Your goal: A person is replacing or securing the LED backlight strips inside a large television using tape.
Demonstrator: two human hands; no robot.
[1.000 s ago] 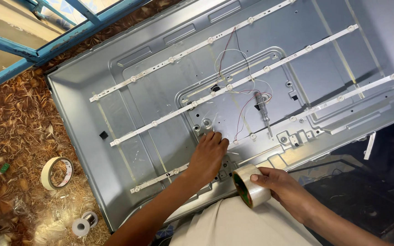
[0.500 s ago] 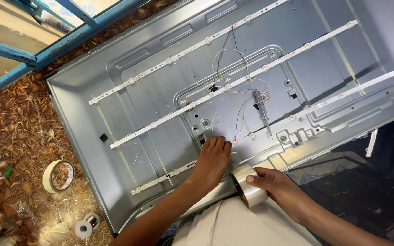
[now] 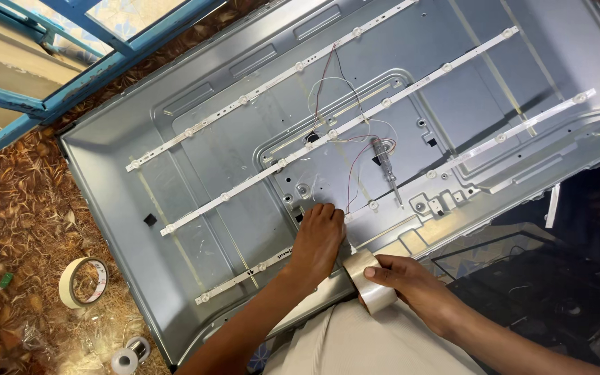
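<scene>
My left hand (image 3: 319,239) lies palm down, fingers curled together and holding nothing, on the big grey sheet-metal back pan of a flat screen (image 3: 175,187), close to the pan's near long edge and about midway along it. Its fingertips press where the nearest white strip of small round lights (image 3: 244,278) meets the raised middle panel. My right hand (image 3: 411,286) is just off that near edge, closed around a roll of clear glossy tape (image 3: 368,279), thumb across its face; the roll sits at the rim, just beside my left wrist, and a short run of tape reaches from it toward my left hand. Beyond my knuckles thin red and white wires (image 3: 342,125) loop over the middle panel, and a slim screwdriver with a clear handle (image 3: 387,167) lies loose there, near my hand but not touching it. Two more white light strips (image 3: 328,135) cross the pan on the slant farther out, with bare flat metal between them, so the widest open room is toward the pan's far-left corner and along its left short edge. Past that left edge, on the brown patterned floor covering (image 3: 22,201), a roll of cream masking tape (image 3: 83,281) lies well apart from the pan, and a small spool of silvery wire (image 3: 128,355) sits near the pan's near-left corner. A blue painted frame (image 3: 105,69) runs close along the pan's far-left edge. A dark glass sheet (image 3: 522,278) lies to my right, against the near edge.
</scene>
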